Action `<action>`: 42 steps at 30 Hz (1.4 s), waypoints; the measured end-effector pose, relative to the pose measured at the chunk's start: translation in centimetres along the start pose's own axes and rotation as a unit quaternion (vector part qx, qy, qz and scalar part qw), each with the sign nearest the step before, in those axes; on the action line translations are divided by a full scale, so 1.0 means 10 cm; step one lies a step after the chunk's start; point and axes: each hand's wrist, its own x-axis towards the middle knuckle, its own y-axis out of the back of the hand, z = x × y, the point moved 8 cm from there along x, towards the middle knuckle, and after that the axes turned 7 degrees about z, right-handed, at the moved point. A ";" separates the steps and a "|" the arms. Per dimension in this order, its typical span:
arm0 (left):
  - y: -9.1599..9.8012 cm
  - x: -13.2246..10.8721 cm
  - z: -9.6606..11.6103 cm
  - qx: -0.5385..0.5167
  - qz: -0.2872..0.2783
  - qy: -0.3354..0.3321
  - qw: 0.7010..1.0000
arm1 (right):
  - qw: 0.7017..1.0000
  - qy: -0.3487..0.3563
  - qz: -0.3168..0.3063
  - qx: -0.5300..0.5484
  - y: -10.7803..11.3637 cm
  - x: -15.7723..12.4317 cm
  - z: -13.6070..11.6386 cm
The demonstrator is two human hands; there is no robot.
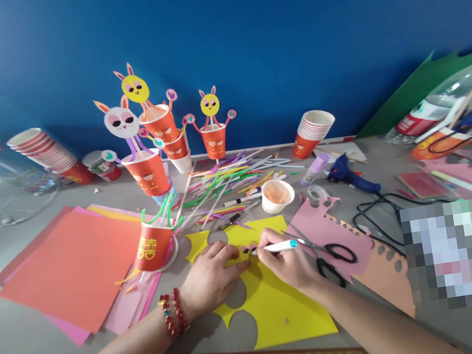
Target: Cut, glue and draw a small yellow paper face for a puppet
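My right hand (284,259) is closed around a white marker with a teal cap (278,247), its tip touching a small yellow paper cut-out (243,251) that bears dark eye marks. My left hand (212,277) lies on that cut-out with fingers stretched flat, holding it down on a yellow paper sheet (277,307) that has round holes cut from it. A red bead bracelet (173,312) circles my left wrist. Black-handled scissors (331,258) lie just right of my right hand on pink paper (314,227).
An orange paper cup with green straws (152,244) stands left of my hands beside orange and pink sheets (72,266). Finished bunny cups (146,167), loose straws (228,181), a white cup (277,195), a blue glue gun (348,175) with black cable, and cup stacks (311,130) lie behind.
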 end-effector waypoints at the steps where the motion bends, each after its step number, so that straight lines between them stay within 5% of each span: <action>1: 0.00 0.00 0.00 0.001 0.000 0.000 1.000 | 1.000 0.000 0.000 -0.001 0.00 0.00 0.00; 42: 0.00 0.00 0.00 0.007 0.002 0.000 1.000 | 1.000 0.007 0.009 -0.003 0.00 0.00 0.00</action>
